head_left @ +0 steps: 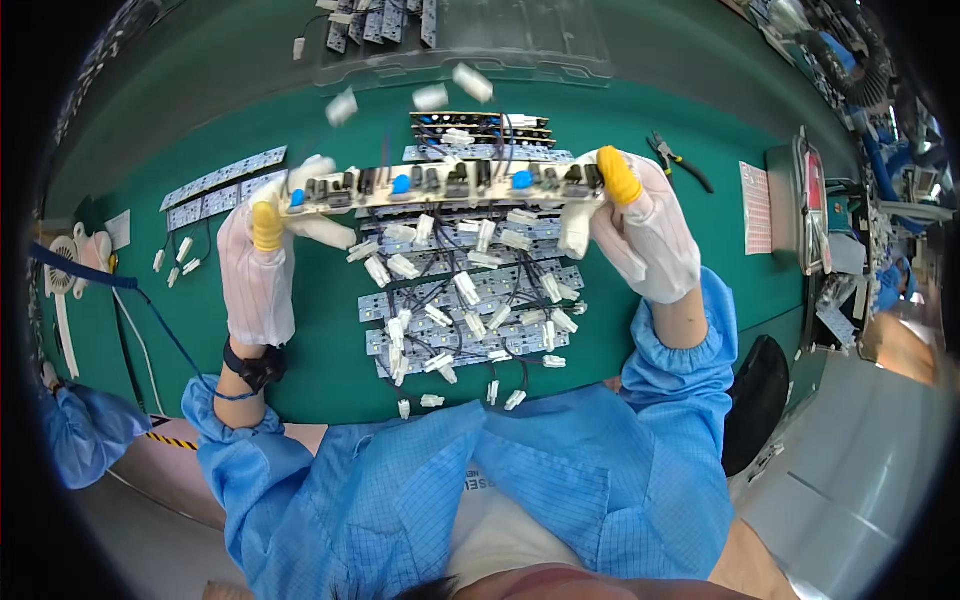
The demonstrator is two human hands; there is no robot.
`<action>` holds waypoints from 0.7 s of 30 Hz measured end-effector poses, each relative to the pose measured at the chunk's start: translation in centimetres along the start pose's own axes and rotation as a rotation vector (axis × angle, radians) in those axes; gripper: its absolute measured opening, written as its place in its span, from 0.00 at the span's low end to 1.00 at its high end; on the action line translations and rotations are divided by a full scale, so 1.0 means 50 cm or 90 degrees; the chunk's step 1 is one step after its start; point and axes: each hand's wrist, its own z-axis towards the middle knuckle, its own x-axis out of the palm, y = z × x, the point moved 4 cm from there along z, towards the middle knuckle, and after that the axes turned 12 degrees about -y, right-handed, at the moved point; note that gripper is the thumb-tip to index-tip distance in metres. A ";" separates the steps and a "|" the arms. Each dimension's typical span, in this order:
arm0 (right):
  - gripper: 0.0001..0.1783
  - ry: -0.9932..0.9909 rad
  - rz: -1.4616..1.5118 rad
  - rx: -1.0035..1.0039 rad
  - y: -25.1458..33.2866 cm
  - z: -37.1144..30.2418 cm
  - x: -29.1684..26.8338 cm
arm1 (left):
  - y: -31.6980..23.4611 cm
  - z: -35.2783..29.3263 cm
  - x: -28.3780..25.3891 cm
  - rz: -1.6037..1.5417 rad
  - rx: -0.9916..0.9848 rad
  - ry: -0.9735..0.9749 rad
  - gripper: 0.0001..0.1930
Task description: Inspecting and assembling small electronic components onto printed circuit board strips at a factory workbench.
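Note:
Between my two hands a long, narrow circuit board (pixel 440 184) is held up by its ends, its blue and black components facing me. My left hand (pixel 262 230), in a white glove with a yellow fingertip, grips the left end. My right hand (pixel 640 215), gloved the same way, pinches the right end with its yellow-tipped thumb. White connectors (pixel 430 97) on dark wires stick out beyond the board's far side, blurred. Beneath and nearer to me lie several rows of light circuit boards (pixel 470 345) with white plugs on dark wires, partly hidden by the held board.
Two board strips (pixel 225 178) lie to the left, and diagonal cutters (pixel 678 163) at the right. A clear plastic tray (pixel 540 70) and more boards (pixel 380 22) are at the back. A red-and-white sheet (pixel 757 208) sits beside a metal box (pixel 797 205). A blue coiled cord (pixel 170 320) runs to my left wrist.

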 end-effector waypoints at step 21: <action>0.17 -0.246 -0.399 -0.227 0.050 0.063 -0.044 | 0.052 0.154 -0.278 0.076 0.093 -0.115 0.14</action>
